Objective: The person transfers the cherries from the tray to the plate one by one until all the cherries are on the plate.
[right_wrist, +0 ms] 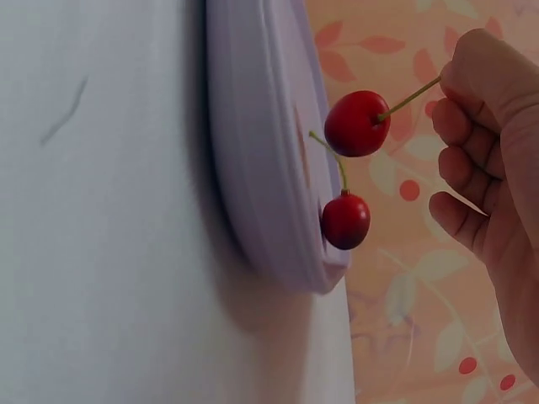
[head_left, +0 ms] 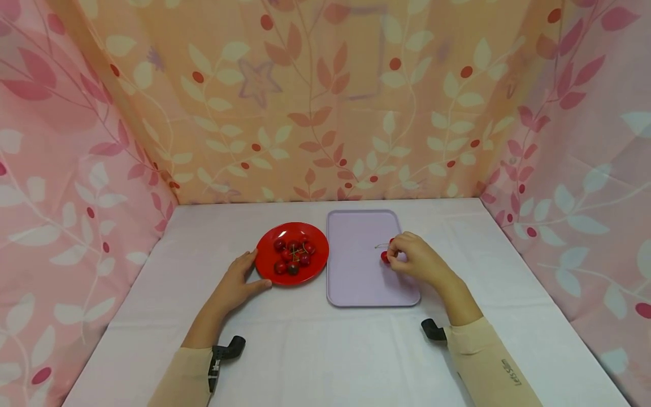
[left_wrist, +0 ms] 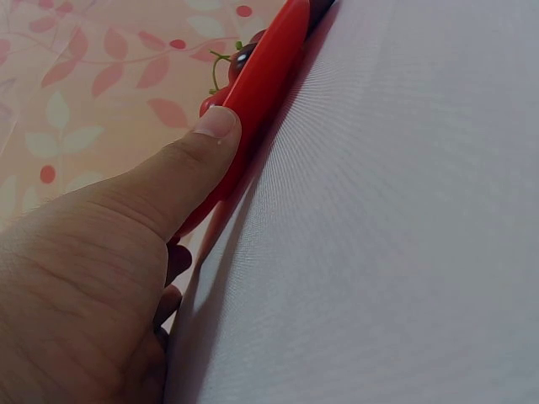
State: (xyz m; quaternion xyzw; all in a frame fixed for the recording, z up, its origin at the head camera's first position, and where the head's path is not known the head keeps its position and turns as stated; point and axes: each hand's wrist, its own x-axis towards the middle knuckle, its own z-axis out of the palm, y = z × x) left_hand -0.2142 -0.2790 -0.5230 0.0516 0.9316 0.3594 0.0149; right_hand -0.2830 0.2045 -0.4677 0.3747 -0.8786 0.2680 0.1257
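Right hand (head_left: 417,260) fingers pinch a cherry (right_wrist: 357,124) stem over the lilac tray (head_left: 356,282), half hiding it; left hand (head_left: 236,285) fingers, relaxed, touch the red plate (head_left: 267,251) rim

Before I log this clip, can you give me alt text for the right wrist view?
A right hand pinches the stem of a red cherry just above a lilac tray. A second cherry lies on the tray beside it. The tray sits on a white tablecloth, with leaf-patterned fabric behind.

White-clothed table (head_left: 325,362), pink leaf-patterned curtains (head_left: 325,102) on three sides
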